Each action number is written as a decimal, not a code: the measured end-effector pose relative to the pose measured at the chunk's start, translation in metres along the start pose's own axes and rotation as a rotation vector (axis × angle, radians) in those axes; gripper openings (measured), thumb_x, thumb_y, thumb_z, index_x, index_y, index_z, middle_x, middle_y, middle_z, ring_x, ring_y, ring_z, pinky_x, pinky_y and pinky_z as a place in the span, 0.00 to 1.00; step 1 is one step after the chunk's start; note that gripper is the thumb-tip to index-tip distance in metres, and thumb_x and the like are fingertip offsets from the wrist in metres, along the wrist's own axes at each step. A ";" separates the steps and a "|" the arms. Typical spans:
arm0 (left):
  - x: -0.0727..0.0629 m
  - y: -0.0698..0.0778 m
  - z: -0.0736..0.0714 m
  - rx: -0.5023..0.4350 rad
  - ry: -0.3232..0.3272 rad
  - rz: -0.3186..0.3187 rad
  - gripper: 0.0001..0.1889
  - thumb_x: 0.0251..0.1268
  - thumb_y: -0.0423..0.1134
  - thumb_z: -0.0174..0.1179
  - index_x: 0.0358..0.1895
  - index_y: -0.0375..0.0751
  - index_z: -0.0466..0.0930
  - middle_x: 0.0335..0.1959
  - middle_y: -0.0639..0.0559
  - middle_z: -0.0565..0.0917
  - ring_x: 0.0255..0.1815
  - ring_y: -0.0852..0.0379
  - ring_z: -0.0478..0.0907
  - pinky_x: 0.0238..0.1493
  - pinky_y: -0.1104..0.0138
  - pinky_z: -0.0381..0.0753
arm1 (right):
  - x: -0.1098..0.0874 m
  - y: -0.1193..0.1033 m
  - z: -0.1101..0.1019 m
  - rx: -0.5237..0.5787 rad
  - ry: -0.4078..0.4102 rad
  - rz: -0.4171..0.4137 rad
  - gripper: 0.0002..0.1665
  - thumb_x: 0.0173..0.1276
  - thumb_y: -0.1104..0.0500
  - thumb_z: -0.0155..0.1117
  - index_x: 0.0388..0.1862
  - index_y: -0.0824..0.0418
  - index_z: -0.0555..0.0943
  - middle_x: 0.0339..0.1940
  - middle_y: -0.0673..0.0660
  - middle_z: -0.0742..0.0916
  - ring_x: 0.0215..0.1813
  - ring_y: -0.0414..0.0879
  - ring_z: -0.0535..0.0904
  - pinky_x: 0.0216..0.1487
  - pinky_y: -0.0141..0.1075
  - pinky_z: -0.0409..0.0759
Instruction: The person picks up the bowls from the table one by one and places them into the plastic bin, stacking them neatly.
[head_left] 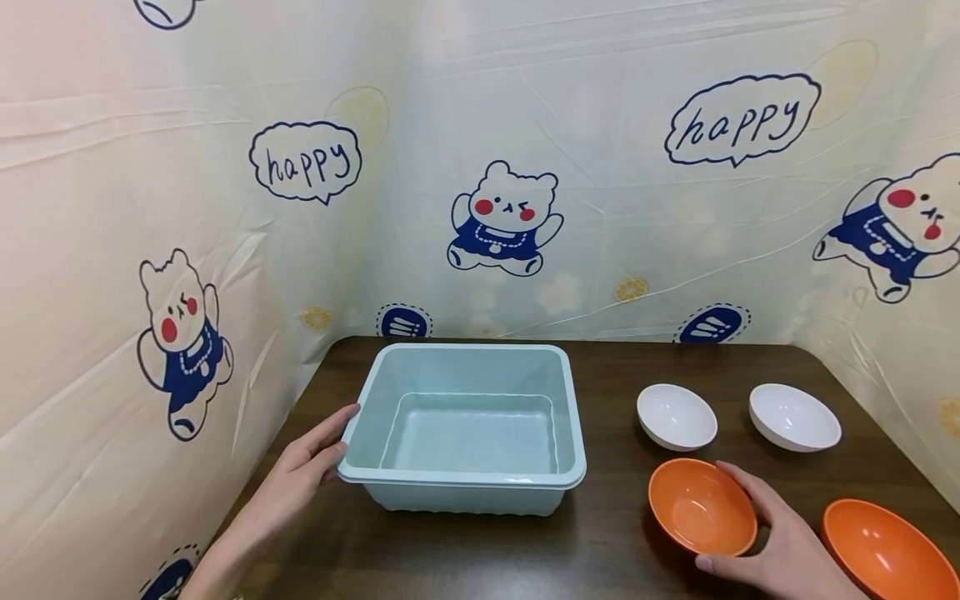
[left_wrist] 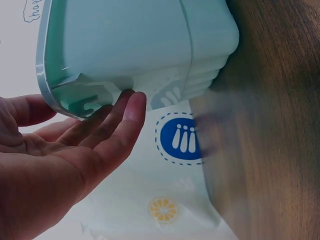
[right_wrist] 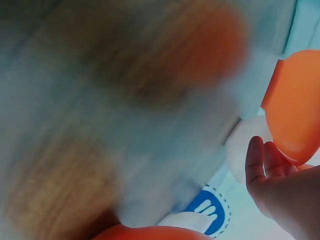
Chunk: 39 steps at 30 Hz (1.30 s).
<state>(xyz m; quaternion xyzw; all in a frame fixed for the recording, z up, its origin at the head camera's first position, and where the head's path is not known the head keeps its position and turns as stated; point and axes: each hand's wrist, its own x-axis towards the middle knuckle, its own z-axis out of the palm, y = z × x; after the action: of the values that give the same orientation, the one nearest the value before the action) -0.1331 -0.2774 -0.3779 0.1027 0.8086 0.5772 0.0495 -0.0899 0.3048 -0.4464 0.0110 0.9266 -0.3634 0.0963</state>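
A pale blue-green plastic basin (head_left: 461, 498) stands on the dark wooden table. My left hand (head_left: 303, 467) holds its left rim, the thumb at the rim and the fingers below it against the outer wall (left_wrist: 150, 40). An orange bowl (head_left: 701, 504) is in my right hand (head_left: 783, 533); the thumb lies at its near edge and the fingers at its far right edge. The right wrist view shows this orange bowl (right_wrist: 297, 100) from the side and below, its foot ring exposed, with the right hand (right_wrist: 280, 190) beside it.
Two white bowls, one on the left (head_left: 677, 417) and one on the right (head_left: 795, 418), sit behind the orange one. A second orange bowl (head_left: 892, 550) is at the right front. Printed cloth (head_left: 585, 108) surrounds the wooden table (head_left: 480, 558) at the back and sides.
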 end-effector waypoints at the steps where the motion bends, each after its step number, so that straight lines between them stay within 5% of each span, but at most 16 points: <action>1: 0.000 0.000 0.000 -0.001 -0.001 0.001 0.28 0.85 0.28 0.43 0.82 0.28 0.54 0.80 0.24 0.58 0.70 0.34 0.70 0.52 0.64 0.85 | 0.000 -0.002 -0.001 0.006 -0.002 0.007 0.70 0.56 0.40 0.85 0.85 0.60 0.53 0.77 0.72 0.68 0.67 0.67 0.73 0.59 0.66 0.78; 7: 0.000 0.000 0.000 -0.004 -0.002 0.008 0.28 0.85 0.28 0.43 0.82 0.28 0.54 0.80 0.24 0.58 0.71 0.33 0.69 0.53 0.65 0.84 | 0.000 -0.009 -0.009 0.026 0.018 0.016 0.70 0.56 0.40 0.85 0.86 0.58 0.52 0.77 0.70 0.68 0.66 0.66 0.72 0.55 0.57 0.82; 16: -0.001 -0.001 0.000 -0.018 -0.001 0.018 0.28 0.85 0.29 0.43 0.82 0.28 0.54 0.80 0.25 0.57 0.72 0.32 0.68 0.53 0.65 0.84 | -0.001 -0.024 -0.015 -0.009 0.181 -0.154 0.65 0.53 0.43 0.88 0.83 0.54 0.61 0.73 0.61 0.76 0.61 0.48 0.73 0.46 0.32 0.80; 22: -0.001 -0.002 -0.001 -0.024 -0.003 0.020 0.28 0.85 0.29 0.44 0.82 0.27 0.54 0.80 0.25 0.58 0.71 0.33 0.70 0.53 0.65 0.84 | 0.002 -0.035 -0.026 0.028 0.143 -0.138 0.66 0.56 0.47 0.86 0.85 0.60 0.57 0.74 0.68 0.74 0.65 0.63 0.72 0.44 0.29 0.80; 36: -0.001 -0.002 -0.002 -0.030 -0.013 0.026 0.28 0.85 0.29 0.44 0.82 0.27 0.54 0.81 0.25 0.56 0.72 0.30 0.69 0.54 0.64 0.84 | 0.012 -0.056 -0.045 0.022 0.153 -0.214 0.61 0.58 0.47 0.85 0.84 0.55 0.61 0.73 0.64 0.75 0.61 0.56 0.74 0.46 0.30 0.81; 39: -0.001 -0.002 -0.001 -0.029 -0.013 0.016 0.28 0.85 0.30 0.44 0.82 0.28 0.53 0.81 0.25 0.55 0.73 0.29 0.68 0.55 0.63 0.84 | 0.015 -0.061 -0.049 0.047 0.139 -0.228 0.60 0.59 0.48 0.84 0.84 0.55 0.61 0.73 0.64 0.75 0.62 0.48 0.74 0.47 0.29 0.82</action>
<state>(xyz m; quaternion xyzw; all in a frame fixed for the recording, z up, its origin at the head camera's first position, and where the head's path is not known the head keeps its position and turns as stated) -0.1324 -0.2796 -0.3797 0.1122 0.7990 0.5885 0.0517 -0.1183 0.2922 -0.3734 -0.0670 0.9174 -0.3921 -0.0106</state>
